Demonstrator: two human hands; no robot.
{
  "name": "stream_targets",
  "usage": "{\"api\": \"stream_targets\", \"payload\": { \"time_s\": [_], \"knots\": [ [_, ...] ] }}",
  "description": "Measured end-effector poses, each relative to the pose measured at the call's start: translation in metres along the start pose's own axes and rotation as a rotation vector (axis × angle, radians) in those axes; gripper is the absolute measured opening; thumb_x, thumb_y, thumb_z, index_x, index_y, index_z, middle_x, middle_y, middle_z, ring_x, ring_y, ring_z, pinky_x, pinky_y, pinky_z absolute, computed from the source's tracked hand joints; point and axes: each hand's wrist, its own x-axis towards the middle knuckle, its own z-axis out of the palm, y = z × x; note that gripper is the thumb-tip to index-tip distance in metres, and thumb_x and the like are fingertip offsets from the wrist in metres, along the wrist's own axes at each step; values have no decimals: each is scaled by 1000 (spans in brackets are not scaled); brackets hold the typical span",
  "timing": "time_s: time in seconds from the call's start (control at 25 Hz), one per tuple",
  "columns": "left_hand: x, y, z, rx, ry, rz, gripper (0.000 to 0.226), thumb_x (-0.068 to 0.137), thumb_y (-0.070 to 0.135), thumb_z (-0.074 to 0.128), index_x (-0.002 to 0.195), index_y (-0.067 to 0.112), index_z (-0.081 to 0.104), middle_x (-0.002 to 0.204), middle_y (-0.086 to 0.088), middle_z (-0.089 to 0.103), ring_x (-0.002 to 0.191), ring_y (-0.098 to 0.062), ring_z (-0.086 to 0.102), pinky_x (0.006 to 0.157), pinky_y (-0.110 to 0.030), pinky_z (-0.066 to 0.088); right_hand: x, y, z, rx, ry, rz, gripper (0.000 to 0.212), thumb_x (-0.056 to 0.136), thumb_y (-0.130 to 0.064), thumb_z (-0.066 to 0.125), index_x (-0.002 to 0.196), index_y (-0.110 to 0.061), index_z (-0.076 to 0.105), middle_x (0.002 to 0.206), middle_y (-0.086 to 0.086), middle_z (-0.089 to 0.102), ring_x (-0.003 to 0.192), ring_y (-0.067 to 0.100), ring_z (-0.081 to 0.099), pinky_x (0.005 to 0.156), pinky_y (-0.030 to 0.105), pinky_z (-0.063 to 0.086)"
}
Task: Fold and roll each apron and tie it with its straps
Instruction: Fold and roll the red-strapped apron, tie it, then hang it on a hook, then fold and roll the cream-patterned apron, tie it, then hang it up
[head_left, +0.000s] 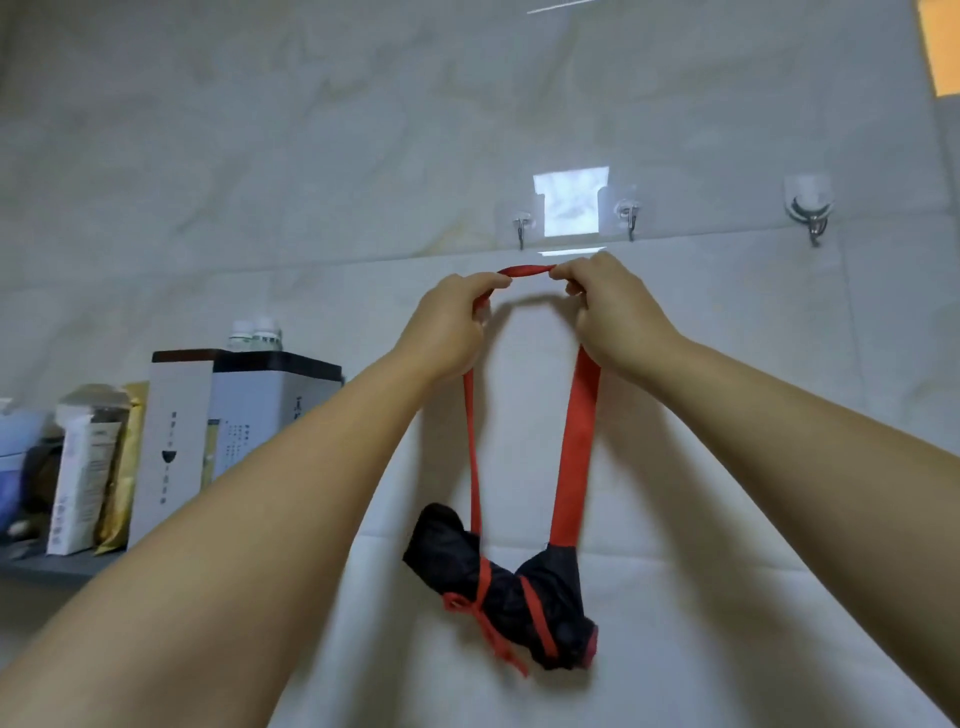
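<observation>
Pale marble wall (311, 156), hooks (629, 215) just above your fingers (493, 283), shelf (52, 569) of boxes (176, 441) off to their left. Your left hand (452, 322) and right hand (613, 312) each pinch the red strap loop (524, 270), with a short span stretched between them. The rolled apron (509, 587) hangs well below the fingers and looks tied. Probably hanging next: spread the loop wide, lift it over one hook, and release only once it's seated.
</observation>
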Motion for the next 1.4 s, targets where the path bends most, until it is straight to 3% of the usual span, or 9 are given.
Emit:
{"api": "stream_targets", "payload": {
  "time_s": [0.28, 0.48, 0.56, 0.64, 0.84, 0.96, 1.04, 1.16, 1.4],
  "knots": [
    [48, -3, -4, -231, 107, -69, 58, 89, -3, 41, 138, 27, 51, 130, 4, 53, 111, -14, 53, 95, -26, 44, 58, -7, 11, 10, 45, 63, 58, 89, 0, 37, 139, -29, 42, 125, 11, 44, 110, 28, 52, 88, 40, 45],
    [53, -6, 5, -314, 132, -176, 31, 83, 9, 50, 104, 28, 60, 112, 1, 55, 72, -19, 60, 65, -31, 52, 63, -7, 22, -35, 72, 149, 42, 89, -9, 41, 126, -27, 52, 128, 5, 39, 122, 23, 41, 87, 35, 41],
    [46, -6, 11, -338, 149, -221, 19, 82, 18, 54, 97, 27, 60, 104, 10, 46, 74, -18, 61, 75, -41, 57, 52, -8, 29, -40, 97, 131, 40, 84, -9, 45, 121, -23, 54, 124, 3, 39, 123, 23, 35, 86, 29, 34],
    [39, -6, 18, -307, 170, -214, 14, 83, 22, 57, 96, 26, 62, 105, 10, 40, 88, -15, 59, 85, -37, 53, 37, -9, 34, -53, 97, 98, 40, 83, -11, 49, 120, -24, 55, 122, 1, 38, 120, 24, 33, 89, 24, 29],
    [0, 6, 35, -82, 272, -68, 18, 81, 21, 60, 99, 21, 63, 124, 3, 40, 123, -20, 37, 99, -31, 38, -18, -4, 31, 54, 66, 34, 35, 91, -21, 52, 124, -32, 59, 121, -3, 38, 119, 19, 35, 102, 24, 29],
    [-23, 28, 52, 137, 367, 298, 26, 77, 13, 57, 101, 15, 66, 131, -8, 51, 124, -27, 38, 95, -36, 36, -56, 9, 9, 1, 62, 105, 42, 94, -23, 50, 135, -28, 50, 129, 0, 42, 122, 19, 37, 101, 25, 33],
    [-34, 48, 69, 113, 303, 474, 32, 75, 8, 55, 104, 12, 68, 129, -11, 57, 122, -29, 45, 94, -38, 41, -79, 17, -12, -56, 92, 152, 45, 92, -23, 49, 138, -26, 47, 134, 2, 44, 125, 19, 38, 102, 29, 37],
    [-61, 93, 103, -16, 172, 470, 38, 78, 6, 56, 114, 10, 67, 133, -13, 57, 125, -33, 50, 94, -44, 45, -126, 30, -52, -189, 107, 189, 51, 92, -21, 49, 142, -24, 42, 139, 4, 42, 126, 20, 37, 98, 28, 35],
    [-157, 209, 153, -245, 76, 564, 42, 94, 23, 51, 134, 11, 55, 151, -11, 41, 142, -27, 33, 112, -43, 30, -275, 52, -163, -531, 89, 292, 55, 90, -21, 47, 145, -15, 41, 148, 15, 38, 133, 31, 36, 106, 44, 36]
  ]
}}
